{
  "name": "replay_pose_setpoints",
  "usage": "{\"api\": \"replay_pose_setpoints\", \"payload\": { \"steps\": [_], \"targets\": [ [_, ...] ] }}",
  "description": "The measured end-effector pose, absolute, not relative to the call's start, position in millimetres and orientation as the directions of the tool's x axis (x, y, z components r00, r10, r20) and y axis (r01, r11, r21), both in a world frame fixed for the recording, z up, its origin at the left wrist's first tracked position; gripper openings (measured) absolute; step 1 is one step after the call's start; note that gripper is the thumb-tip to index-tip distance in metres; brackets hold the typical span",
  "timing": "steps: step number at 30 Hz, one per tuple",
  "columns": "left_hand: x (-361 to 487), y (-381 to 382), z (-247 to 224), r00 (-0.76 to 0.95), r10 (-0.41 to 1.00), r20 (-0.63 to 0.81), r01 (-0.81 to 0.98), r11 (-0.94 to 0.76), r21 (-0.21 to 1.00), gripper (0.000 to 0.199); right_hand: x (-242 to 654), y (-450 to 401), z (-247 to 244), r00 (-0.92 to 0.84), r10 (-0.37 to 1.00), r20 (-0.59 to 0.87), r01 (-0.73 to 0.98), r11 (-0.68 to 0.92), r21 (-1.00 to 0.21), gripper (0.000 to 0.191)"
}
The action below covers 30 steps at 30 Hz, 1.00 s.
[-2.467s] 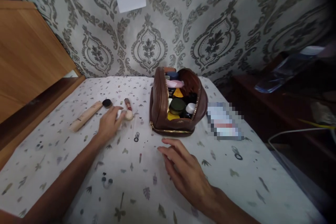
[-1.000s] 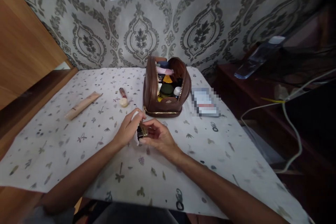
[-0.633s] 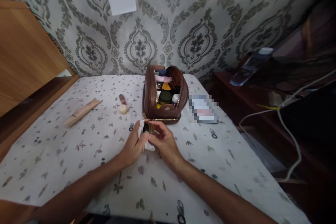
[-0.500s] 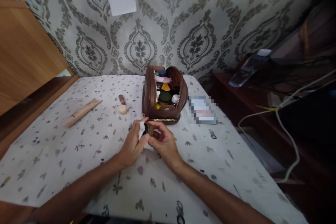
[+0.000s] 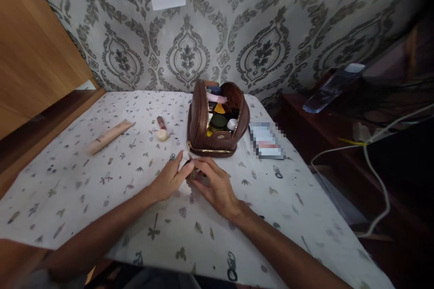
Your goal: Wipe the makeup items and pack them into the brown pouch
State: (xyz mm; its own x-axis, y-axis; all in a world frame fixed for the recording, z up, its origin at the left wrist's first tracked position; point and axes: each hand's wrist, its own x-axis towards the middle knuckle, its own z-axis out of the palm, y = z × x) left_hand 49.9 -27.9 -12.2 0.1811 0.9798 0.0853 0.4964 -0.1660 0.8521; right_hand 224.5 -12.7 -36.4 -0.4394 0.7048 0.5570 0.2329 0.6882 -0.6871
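Note:
My left hand (image 5: 168, 179) is closed around a crumpled white tissue (image 5: 184, 158) and one side of a small dark item with a gold-brown face (image 5: 191, 174). Thumb and fingers of my right hand (image 5: 216, 188) pinch that same item from the right. Most of it is hidden by the fingers, so its kind is unclear. Just beyond both hands stands an unzipped brown cosmetic bag (image 5: 200, 119), packed with jars, including a dark green-lidded jar (image 5: 219, 121), a white-capped one (image 5: 232, 124) and a pink tube (image 5: 217, 98).
Left of the bag lie a small lip gloss tube (image 5: 161, 122), a round cream-coloured pot (image 5: 162, 135) and a beige squeeze tube (image 5: 110, 137). A blurred-out phone-like object (image 5: 267, 141) is to the right. A clear bottle (image 5: 330, 90) and a white cable (image 5: 379, 189) are beyond the patterned cloth.
The small item has turned between my hands, and its gold-brown face shows less now. My right hand has shifted its fingers over it. The view has moved slightly.

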Motion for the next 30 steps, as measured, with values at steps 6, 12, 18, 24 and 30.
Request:
{"api": "replay_pose_setpoints", "payload": {
  "steps": [6,12,18,24,30],
  "targets": [
    [50,-22,-7,0.181,0.983,0.031,0.422,-0.106,0.9,0.05,224,-15,-38,-0.485,0.646,0.59,0.288,0.754,-0.59,0.042],
    [53,-26,-2,0.147,0.988,0.052,0.39,-0.106,0.915,0.047,222,-16,-40,-0.483,0.648,0.589,0.252,0.747,-0.615,0.045],
    [60,-26,-10,0.021,0.991,0.132,0.345,-0.131,0.929,0.04,223,-20,-31,-0.48,0.683,0.55,0.211,0.698,-0.684,0.061],
    [70,-13,14,0.082,0.975,0.208,0.4,-0.223,0.889,0.035,226,-18,-15,-0.185,0.877,0.444,0.053,0.46,-0.886,0.04],
    [77,8,25,0.359,0.9,0.248,0.608,-0.427,0.67,0.053,253,1,18,0.082,0.931,0.356,-0.103,0.363,-0.926,0.036]
  ]
}}
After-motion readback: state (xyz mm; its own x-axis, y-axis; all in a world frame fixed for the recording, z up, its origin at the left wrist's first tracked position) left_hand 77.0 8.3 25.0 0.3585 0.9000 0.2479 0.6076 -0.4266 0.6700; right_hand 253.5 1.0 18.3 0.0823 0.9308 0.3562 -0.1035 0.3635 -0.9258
